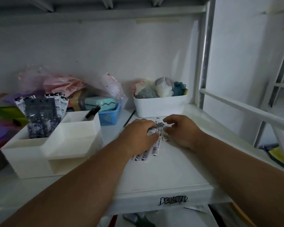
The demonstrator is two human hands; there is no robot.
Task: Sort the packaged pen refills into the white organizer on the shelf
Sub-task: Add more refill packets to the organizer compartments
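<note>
both bare hands, left hand (140, 136) and right hand (181, 131), rest on slim white packaged pen refills (155, 145) lying right of the white plastic organizer (47, 145).

Ahead of me a white tub (160, 105) sits stuffed with soft toys (161, 89). Left of it, a blue basket (108, 117) holds a teal case (100, 103), crinkly pink bags (62, 83) behind, a pencil (129, 118) lying between.

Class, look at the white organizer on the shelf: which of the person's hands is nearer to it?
The left hand is nearer: it rests on the refill packets, just right of the white organizer. The right hand lies farther right, beyond the packets.
</note>
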